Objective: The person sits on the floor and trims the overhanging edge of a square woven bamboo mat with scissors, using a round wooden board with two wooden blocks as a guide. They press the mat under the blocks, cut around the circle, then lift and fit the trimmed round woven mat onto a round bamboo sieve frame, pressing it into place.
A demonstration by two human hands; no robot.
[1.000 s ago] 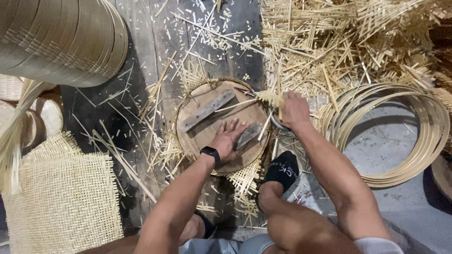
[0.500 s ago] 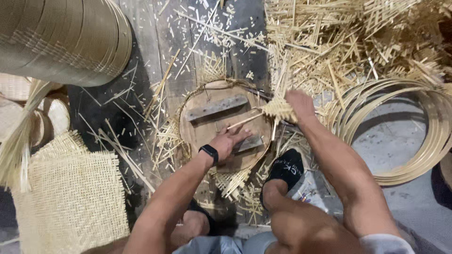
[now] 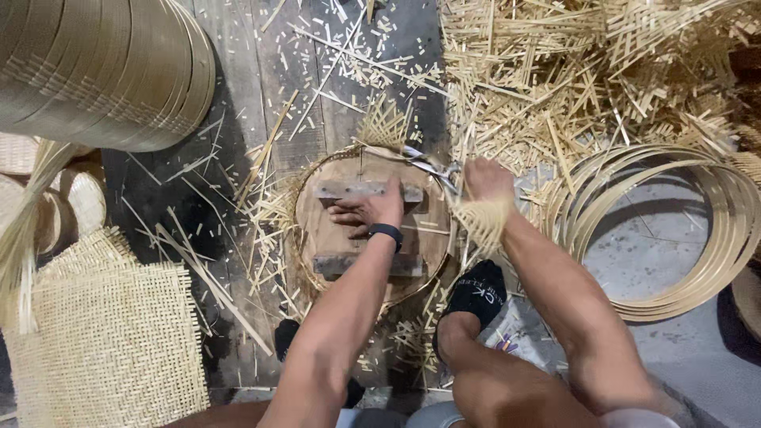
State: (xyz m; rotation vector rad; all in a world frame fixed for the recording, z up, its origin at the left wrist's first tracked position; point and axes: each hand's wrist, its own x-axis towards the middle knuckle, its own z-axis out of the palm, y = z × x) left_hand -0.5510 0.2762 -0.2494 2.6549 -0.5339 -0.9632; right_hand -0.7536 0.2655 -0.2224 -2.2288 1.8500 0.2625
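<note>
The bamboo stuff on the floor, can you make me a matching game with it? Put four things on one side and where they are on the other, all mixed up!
Things:
1. left hand
2. right hand
3. woven mats
4. loose bamboo hoops

Places:
A. stacked flat at the lower left of the picture
B. pressed on the round wooden form, by its upper crossbar
C. lying on the grey floor at the right
D. at the form's right rim, holding scissors

Pairs: 1-B, 2-D, 3-A, 4-C

hoop stack (image 3: 103, 71) cropped, scissors (image 3: 432, 165) partly hidden
</note>
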